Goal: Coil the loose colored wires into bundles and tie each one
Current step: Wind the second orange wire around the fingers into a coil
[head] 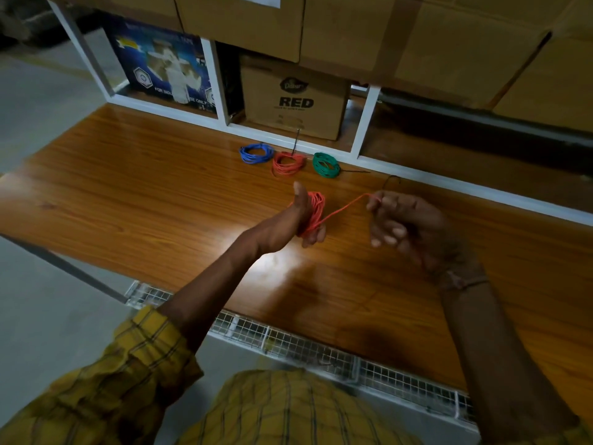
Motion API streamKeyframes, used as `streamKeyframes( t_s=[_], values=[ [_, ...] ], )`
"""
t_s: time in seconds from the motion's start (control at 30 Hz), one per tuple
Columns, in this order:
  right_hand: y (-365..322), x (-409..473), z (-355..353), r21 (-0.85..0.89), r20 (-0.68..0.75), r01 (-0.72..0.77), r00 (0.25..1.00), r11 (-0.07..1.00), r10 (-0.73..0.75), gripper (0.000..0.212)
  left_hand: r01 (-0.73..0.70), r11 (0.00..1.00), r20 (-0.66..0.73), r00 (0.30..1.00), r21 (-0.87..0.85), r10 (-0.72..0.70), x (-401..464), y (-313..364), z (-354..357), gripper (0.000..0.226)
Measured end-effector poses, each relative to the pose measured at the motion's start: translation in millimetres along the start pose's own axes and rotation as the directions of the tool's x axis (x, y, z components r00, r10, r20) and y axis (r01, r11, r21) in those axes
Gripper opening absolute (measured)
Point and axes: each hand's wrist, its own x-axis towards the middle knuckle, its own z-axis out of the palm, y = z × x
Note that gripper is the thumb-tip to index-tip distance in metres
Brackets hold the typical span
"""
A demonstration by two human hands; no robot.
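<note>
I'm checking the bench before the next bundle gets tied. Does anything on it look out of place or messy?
Nothing stands out. The blue coil, red coil and green coil lie in a row at the back of the table. The left hand has red wire wound around it; the right hand pinches its loose end.

Wooden table (128, 194) under me, three coiled bundles on it.
I see them side by side toward twelve o'clock: blue coil (256, 153), red coil (287, 163), green coil (326, 165), with a black tie (354, 171) at the green.
</note>
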Motion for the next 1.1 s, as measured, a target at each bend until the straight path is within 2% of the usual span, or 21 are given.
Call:
streamKeyframes(
  t_s=[0.07,0.1,0.2,0.27,0.3,0.4,0.47,0.57,0.67,0.73,0.8,0.87,0.97,1.1],
  values=[
    [-2,6,-12,0.077,-0.054,-0.025,0.998,0.997,0.029,0.029,-0.017,1.0,0.08,0.997,-0.001,0.017,-6,4,2,0.133],
    [-3,11,-16,0.062,-0.101,-0.034,0.994,0.997,0.04,0.026,-0.029,0.999,0.125,0.992,-0.02,0.031,-9,7,4,0.128],
    [1,29,-30,-0.162,-0.285,-0.101,0.957,0.982,0.051,0.023,-0.058,0.983,0.275,0.955,-0.176,0.106,-15,17,7,0.124],
    [18,40,-36,-0.305,-0.368,-0.17,0.929,0.937,0.049,0.023,-0.067,0.945,0.312,0.935,-0.319,0.171,-17,22,8,0.134],
    [30,44,-35,-0.317,-0.378,-0.192,0.924,0.929,0.062,0.022,-0.072,0.92,0.309,0.929,-0.384,0.202,-17,26,8,0.138],
    [72,47,-19,-0.187,-0.418,-0.21,0.901,0.96,0.116,0.015,-0.101,0.826,0.22,0.939,-0.554,0.263,-17,33,6,0.147],
    [96,43,-3,-0.124,-0.447,-0.222,0.883,0.967,0.145,0.023,-0.129,0.755,0.12,0.957,-0.643,0.266,-12,34,2,0.15],
    [119,30,19,-0.162,-0.372,-0.274,0.907,0.948,0.199,0.035,-0.199,0.701,-0.052,0.973,-0.685,0.226,-3,28,-4,0.142],
    [119,15,40,-0.311,-0.228,-0.37,0.923,0.875,0.309,0.036,-0.261,0.695,-0.214,0.964,-0.67,0.156,7,24,-11,0.133],
    [106,7,50,-0.376,-0.147,-0.381,0.924,0.845,0.352,0.034,-0.271,0.729,-0.271,0.955,-0.629,0.121,15,20,-17,0.135],
    [84,2,54,-0.423,-0.091,-0.343,0.937,0.839,0.337,0.03,-0.236,0.833,-0.303,0.949,-0.5,0.086,19,9,-22,0.138],
    [55,-2,54,-0.478,-0.067,-0.274,0.959,0.835,0.276,0.023,-0.141,0.941,-0.315,0.948,-0.307,0.039,15,0,-22,0.123],
    [9,-6,44,-0.498,-0.095,-0.159,0.987,0.853,0.129,0.024,-0.031,0.987,-0.221,0.975,-0.16,-0.005,3,-8,-16,0.124],
    [-25,5,17,-0.475,-0.206,-0.068,0.978,0.877,-0.036,0.03,0.003,0.997,0.008,1.0,-0.078,-0.002,-11,-5,-4,0.129]
  ],
)
